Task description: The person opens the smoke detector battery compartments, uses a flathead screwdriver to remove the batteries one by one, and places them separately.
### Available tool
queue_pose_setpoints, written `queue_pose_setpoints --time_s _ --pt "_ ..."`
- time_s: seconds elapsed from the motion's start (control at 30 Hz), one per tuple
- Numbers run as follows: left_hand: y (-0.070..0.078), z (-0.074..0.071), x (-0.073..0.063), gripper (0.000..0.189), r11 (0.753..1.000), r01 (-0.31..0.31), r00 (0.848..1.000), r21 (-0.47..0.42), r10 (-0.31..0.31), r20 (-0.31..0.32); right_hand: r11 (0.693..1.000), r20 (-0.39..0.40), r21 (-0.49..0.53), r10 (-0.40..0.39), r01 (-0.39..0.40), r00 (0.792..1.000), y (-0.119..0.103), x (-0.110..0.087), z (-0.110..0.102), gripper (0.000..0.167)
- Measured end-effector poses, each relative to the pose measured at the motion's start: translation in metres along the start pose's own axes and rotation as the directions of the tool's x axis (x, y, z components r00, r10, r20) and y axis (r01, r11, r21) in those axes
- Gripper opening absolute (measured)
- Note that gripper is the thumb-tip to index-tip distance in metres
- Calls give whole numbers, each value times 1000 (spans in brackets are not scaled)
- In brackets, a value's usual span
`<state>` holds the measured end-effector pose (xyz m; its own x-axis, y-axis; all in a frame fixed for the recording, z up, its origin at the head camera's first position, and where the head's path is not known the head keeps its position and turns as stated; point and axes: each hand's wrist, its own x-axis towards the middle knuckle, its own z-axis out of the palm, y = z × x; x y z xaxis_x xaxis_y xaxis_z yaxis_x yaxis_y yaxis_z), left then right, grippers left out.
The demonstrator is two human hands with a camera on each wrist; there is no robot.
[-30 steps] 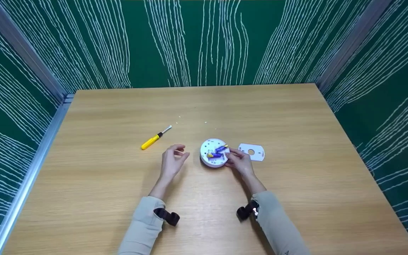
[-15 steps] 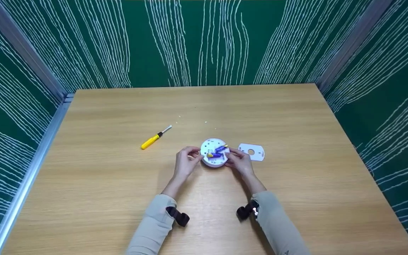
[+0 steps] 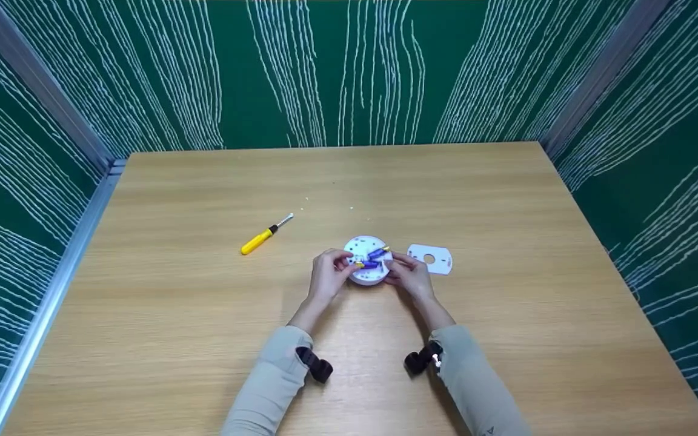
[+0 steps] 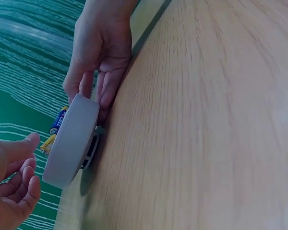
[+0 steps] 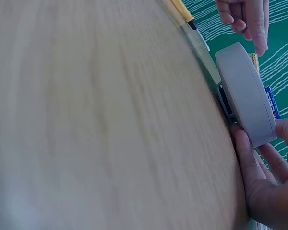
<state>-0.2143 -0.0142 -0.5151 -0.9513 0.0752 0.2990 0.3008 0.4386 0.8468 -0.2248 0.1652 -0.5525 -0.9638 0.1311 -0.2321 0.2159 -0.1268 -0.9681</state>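
Head view: right fingers (image 3: 398, 270) grip disc rim (image 3: 369, 282); left fingers (image 3: 349, 270) loose beside battery (image 3: 369, 264); far table edge (image 3: 337, 148) distant.

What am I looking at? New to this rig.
No robot: a person's bare left hand and right hand do the work. One picture comes from a camera worn on the head, looking forward and down at the table. The other two come from the black wrist cameras, each looking at its hand's work. The right hand grips the edge of a round white device with two blue-and-yellow batteries on its top. The left hand holds nothing; its thumb is close to one battery's yellow end, but contact is hard to tell. On the table, a yellow-handled screwdriver lies to the person's left and a white plate with a hole lies beside the right hand.
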Motion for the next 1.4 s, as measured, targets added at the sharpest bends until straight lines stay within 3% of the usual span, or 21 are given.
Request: queue_pose_setpoints --time_s 0.47,1.0,1.4 --pt "-2 7 5 20 991 36 996 128 -45 72 999 -7 -36 18 -18 1000 -1 0 1 36" --pt "1 6 4 13 994 48 997 98 -54 56 999 -6 -27 -17 17 1000 1 0 0 38" --pt "5 -7 0 13 995 29 999 91 -32 38 1000 -13 -28 0 0 1000 -1 -1 0 35"
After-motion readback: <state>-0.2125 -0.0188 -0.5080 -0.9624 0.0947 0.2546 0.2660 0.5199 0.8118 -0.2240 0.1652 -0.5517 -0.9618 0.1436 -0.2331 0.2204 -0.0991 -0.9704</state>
